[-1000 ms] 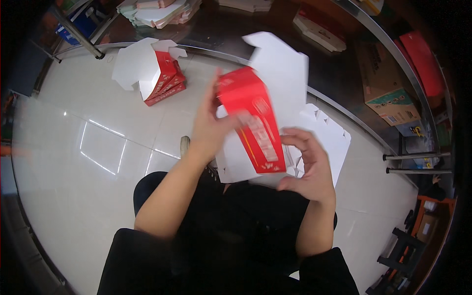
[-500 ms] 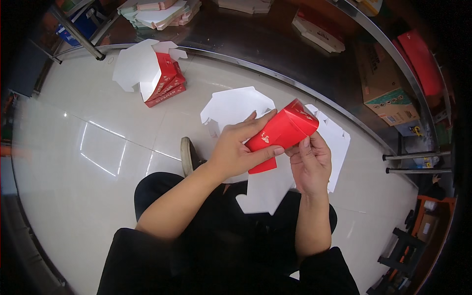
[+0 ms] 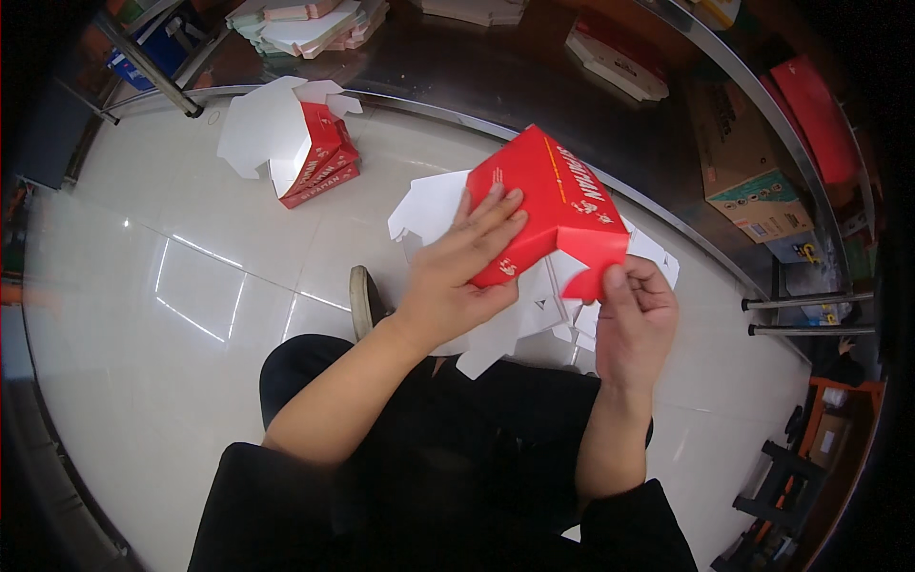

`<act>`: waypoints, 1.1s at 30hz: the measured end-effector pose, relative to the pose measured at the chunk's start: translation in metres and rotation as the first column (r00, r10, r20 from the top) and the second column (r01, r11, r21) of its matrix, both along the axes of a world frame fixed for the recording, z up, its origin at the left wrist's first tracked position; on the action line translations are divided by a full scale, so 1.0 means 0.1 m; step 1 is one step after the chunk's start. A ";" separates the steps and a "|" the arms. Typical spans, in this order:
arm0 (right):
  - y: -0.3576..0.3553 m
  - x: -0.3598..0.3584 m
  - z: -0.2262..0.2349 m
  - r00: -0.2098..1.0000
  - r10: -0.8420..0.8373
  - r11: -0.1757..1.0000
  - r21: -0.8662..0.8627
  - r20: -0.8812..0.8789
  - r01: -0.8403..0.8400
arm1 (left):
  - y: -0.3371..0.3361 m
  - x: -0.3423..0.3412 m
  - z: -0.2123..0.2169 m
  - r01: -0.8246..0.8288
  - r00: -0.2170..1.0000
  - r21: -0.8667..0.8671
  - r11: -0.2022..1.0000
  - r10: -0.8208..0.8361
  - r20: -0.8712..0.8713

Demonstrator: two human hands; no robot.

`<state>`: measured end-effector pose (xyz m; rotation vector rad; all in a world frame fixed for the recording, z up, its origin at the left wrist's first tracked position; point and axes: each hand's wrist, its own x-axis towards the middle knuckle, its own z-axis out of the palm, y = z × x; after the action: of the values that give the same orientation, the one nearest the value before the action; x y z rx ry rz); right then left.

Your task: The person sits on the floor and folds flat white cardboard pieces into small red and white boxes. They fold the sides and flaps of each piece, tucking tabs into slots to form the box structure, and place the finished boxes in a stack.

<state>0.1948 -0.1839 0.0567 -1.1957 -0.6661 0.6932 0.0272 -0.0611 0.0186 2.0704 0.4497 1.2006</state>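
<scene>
While clasping the red carton point(image 3: 548, 181) around its side with the left hand point(image 3: 462, 262), fingers fanned over one face and thumb at the lower edge, pinching the end flap point(image 3: 595, 269) tightly between thumb and fingertips of the right hand point(image 3: 634, 324). Tilted, held just beyond the lap point(image 3: 467, 410), part-folded, glossy red outside, white inside.

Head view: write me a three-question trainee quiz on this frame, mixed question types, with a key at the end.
1. Which hand pinches the flap of the held red carton?
2. True or false: the brown cardboard box is to the right of that carton.
3. Fill in: the open lid on the stacked red cartons is ____ inside.

Key: 1. the right hand; 2. true; 3. white.
</scene>
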 end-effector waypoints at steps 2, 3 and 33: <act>0.06 -0.04 -0.11 0.990 -0.017 0.998 -0.064 0.142 0.026 | 0.03 -0.01 -0.02 -0.023 0.999 0.041 0.999 0.021 0.045; 0.07 -0.06 -0.15 0.990 -0.018 0.997 -0.067 0.141 0.027 | 0.01 0.00 -0.04 -0.019 0.998 0.023 1.000 0.018 0.053; 0.12 -0.07 -0.38 0.911 0.252 0.965 -0.151 0.327 -0.213 | 0.01 -0.02 0.20 0.131 0.927 -0.490 0.862 -0.282 -0.249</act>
<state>0.1881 -0.1724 0.0184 -1.3711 -1.0890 0.7344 0.0248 -0.0605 0.0391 1.8236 0.5790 0.5585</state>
